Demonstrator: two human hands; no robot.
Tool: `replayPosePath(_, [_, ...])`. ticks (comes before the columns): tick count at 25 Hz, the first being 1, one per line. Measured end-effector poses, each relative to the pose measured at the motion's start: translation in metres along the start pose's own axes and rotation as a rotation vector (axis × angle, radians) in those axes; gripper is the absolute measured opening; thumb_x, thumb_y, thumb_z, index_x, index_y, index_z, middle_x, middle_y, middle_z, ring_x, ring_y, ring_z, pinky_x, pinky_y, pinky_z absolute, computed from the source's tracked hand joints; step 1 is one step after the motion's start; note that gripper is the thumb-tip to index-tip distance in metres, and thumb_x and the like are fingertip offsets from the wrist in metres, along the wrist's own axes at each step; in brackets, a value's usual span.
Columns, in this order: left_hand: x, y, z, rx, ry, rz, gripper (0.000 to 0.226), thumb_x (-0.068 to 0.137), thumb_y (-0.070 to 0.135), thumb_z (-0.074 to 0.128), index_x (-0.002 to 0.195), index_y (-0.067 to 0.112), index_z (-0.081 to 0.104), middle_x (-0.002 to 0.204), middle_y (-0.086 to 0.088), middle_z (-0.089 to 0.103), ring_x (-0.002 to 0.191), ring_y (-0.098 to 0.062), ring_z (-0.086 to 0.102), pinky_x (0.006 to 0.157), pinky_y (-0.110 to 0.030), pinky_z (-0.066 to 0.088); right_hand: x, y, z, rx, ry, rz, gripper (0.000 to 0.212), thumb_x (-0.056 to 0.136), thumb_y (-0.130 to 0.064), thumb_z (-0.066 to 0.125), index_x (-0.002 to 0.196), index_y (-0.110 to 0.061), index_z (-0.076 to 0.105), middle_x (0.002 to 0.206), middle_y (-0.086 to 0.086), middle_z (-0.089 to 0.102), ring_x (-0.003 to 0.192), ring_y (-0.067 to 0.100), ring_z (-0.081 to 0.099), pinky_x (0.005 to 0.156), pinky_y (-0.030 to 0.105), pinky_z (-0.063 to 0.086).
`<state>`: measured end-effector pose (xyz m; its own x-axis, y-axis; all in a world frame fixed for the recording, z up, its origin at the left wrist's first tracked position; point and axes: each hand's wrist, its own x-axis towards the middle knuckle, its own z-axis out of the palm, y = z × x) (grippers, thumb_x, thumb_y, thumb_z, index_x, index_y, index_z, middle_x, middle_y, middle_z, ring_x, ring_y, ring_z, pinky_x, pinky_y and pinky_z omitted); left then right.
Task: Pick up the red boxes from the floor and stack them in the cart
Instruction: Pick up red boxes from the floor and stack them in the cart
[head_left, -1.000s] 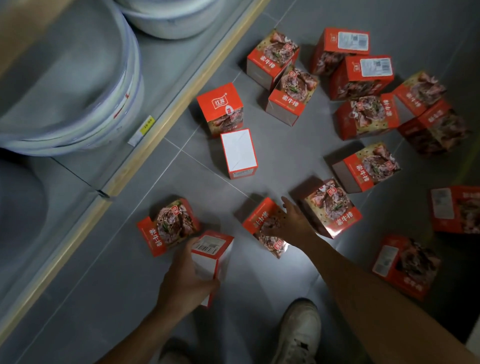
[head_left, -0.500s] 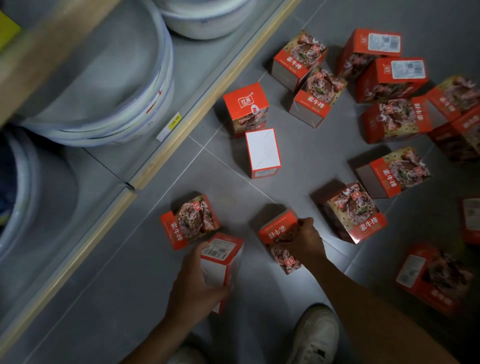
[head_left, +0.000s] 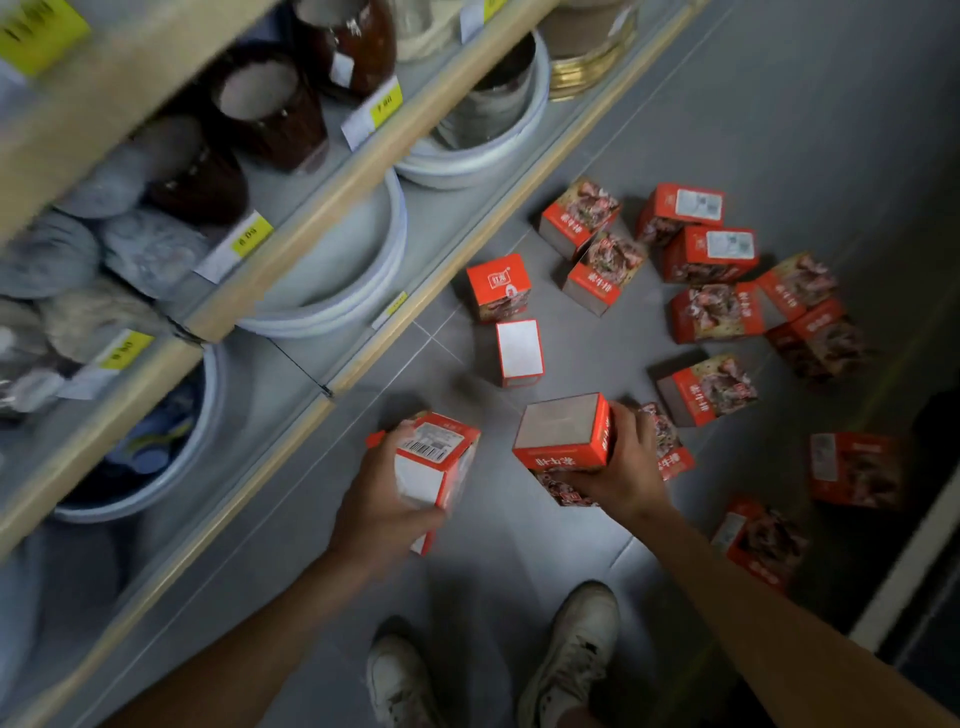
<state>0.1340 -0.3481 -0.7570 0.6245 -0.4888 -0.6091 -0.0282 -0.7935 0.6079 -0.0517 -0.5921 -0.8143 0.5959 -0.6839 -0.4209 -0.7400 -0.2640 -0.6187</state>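
Note:
My left hand (head_left: 379, 512) grips a red box (head_left: 435, 465) with a barcode label on top, held above the floor. My right hand (head_left: 621, 467) grips another red box (head_left: 563, 431), its plain grey face turned up, also lifted off the floor. Several more red boxes lie scattered on the grey tiles ahead and to the right, among them one with a white face up (head_left: 519, 352) and one partly hidden behind my right hand (head_left: 670, 452). No cart is in view.
A wooden-edged shelf unit (head_left: 363, 353) runs along the left, holding white basins (head_left: 332, 291) and dark pots (head_left: 270, 104) with price tags. My two white shoes (head_left: 571, 654) stand on the floor below my arms. A dark strip borders the floor at the right.
Both hands have lifted their boxes off the floor and raised them. The view has risen and tilted, bringing upper shelves into sight.

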Motion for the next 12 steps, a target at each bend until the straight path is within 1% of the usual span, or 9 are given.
replayPosePath(2, [-0.026, 0.042, -0.035, 0.011, 0.038, 0.017, 0.102, 0.051, 0.037, 0.088, 0.139, 0.044, 0.037, 0.129, 0.012, 0.055, 0.117, -0.013, 0.057, 0.096, -0.043, 0.055, -0.018, -0.049, -0.050, -0.002, 0.031, -0.047, 0.107, 0.054, -0.050, 0.098, 0.140, -0.019, 0.043, 0.133, 0.004, 0.048, 0.120, 0.021, 0.046, 0.102, 0.042, 0.043])
replayPosePath(3, [-0.039, 0.063, -0.052, 0.005, 0.052, 0.026, 0.102, 0.047, 0.037, 0.086, 0.137, 0.046, 0.038, 0.127, 0.013, 0.057, 0.116, -0.013, 0.059, 0.095, -0.044, 0.055, -0.030, -0.075, -0.075, 0.006, 0.037, -0.076, 0.106, 0.053, -0.051, 0.098, 0.138, -0.019, 0.043, 0.131, 0.002, 0.048, 0.118, 0.018, 0.045, 0.100, 0.039, 0.044])
replayPosePath(6, [-0.080, 0.124, -0.105, -0.035, 0.102, 0.071, 0.100, 0.042, 0.037, 0.083, 0.133, 0.048, 0.041, 0.124, 0.013, 0.061, 0.114, -0.013, 0.061, 0.094, -0.046, 0.055, -0.062, -0.146, -0.144, 0.013, 0.048, -0.160, 0.106, 0.054, -0.053, 0.096, 0.139, -0.023, 0.040, 0.132, -0.002, 0.045, 0.118, 0.012, 0.044, 0.101, 0.035, 0.046])
replayPosePath(9, [-0.123, 0.178, -0.156, -0.066, 0.145, 0.150, 0.100, 0.042, 0.037, 0.084, 0.133, 0.044, 0.044, 0.125, 0.013, 0.061, 0.116, -0.011, 0.060, 0.097, -0.044, 0.053, -0.093, -0.212, -0.200, 0.035, 0.057, -0.225, 0.107, 0.057, -0.052, 0.096, 0.142, -0.025, 0.036, 0.134, -0.006, 0.044, 0.119, 0.007, 0.043, 0.103, 0.033, 0.043])
replayPosePath(12, [-0.176, 0.232, -0.216, -0.061, 0.192, 0.191, 0.098, 0.044, 0.036, 0.079, 0.135, 0.039, 0.045, 0.124, 0.009, 0.061, 0.114, -0.012, 0.059, 0.098, -0.040, 0.052, -0.133, -0.281, -0.255, 0.076, 0.070, -0.276, 0.111, 0.053, -0.050, 0.098, 0.144, -0.027, 0.038, 0.133, -0.011, 0.047, 0.118, 0.005, 0.047, 0.099, 0.029, 0.042])
